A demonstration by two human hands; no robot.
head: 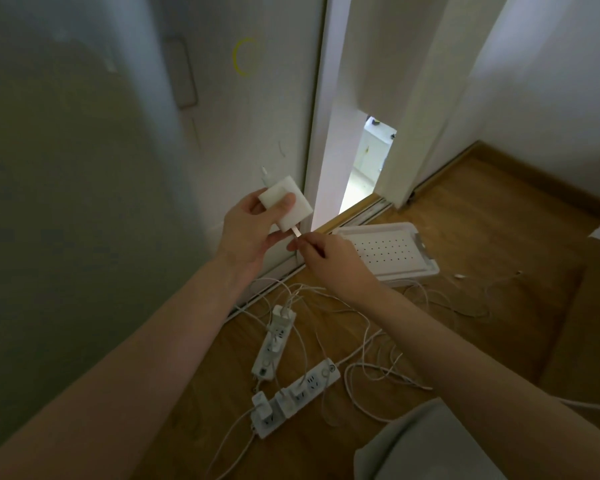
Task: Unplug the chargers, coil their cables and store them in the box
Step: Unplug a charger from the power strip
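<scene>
On floor (499, 258): power strips (271, 344), tangled cables (361, 346).

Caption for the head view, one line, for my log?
Left hand grips a white charger, right hand at its tab, above power strips and tangled cables on the floor.

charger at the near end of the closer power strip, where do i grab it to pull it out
Pinch the charger by its two flat sides, coming straight down from above. It stands proud of the power strip, so those faces look free to grip. Pull straight up, away from the strip, and probably steady the strip with the other hand.
</scene>
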